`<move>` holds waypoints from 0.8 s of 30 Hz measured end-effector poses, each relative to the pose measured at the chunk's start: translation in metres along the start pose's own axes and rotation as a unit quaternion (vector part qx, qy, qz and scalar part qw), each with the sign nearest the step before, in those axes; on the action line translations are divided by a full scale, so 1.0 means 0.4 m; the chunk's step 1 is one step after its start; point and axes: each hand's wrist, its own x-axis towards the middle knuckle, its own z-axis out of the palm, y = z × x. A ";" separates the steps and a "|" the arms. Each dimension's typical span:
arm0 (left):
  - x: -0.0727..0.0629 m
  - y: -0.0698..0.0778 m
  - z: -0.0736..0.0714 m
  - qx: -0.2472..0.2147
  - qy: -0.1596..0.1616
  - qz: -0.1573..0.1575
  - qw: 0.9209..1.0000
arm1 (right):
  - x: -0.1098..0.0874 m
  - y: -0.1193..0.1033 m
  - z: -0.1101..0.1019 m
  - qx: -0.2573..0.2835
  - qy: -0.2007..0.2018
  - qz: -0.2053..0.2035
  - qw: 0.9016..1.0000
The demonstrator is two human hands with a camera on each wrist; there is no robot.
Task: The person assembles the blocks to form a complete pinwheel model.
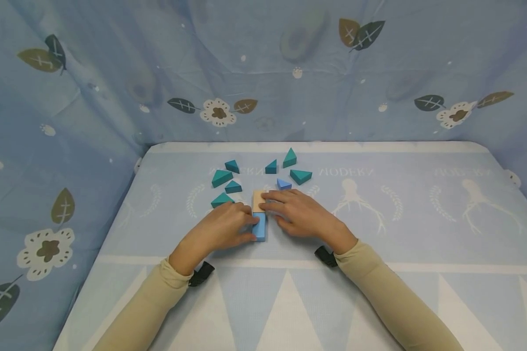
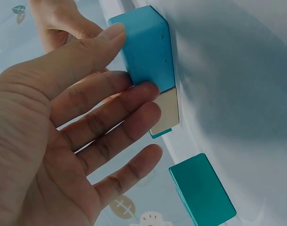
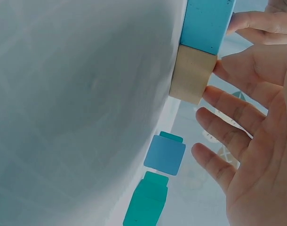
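A blue rectangular block (image 1: 260, 233) and a tan wooden block (image 1: 257, 198) lie end to end in a line, the tan one farther away. From the left, my left hand (image 1: 224, 226) holds the blue block between thumb and fingertips; the thumb lies by its near end, and the ring and little fingers stretch out free. My right hand (image 1: 303, 212) comes in from the other side, its fingers lightly bent and spread. Its index and middle fingertips touch the tan block, seen close up in the right wrist view. Nothing is gripped in that hand.
Several teal and dark-blue triangular blocks (image 1: 221, 178) lie scattered left of and beyond the row. Others, including a teal triangle (image 1: 300, 176) and a small blue triangle (image 1: 284, 184), sit at the far right. A patterned cloth wall (image 1: 263, 73) rises behind the table (image 1: 399, 243).
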 end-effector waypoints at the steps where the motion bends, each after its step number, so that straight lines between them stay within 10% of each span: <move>1: 0.000 0.000 0.000 0.002 -0.002 -0.001 1.000 | 0.000 0.000 0.000 0.001 -0.002 0.000 1.000; 17: -0.002 0.006 -0.002 0.023 0.005 0.008 1.000 | 0.001 0.000 -0.003 0.014 0.008 0.006 1.000; 24: -0.010 0.009 -0.015 0.000 0.008 -0.023 1.000 | -0.004 0.019 -0.024 -0.005 0.004 0.081 0.997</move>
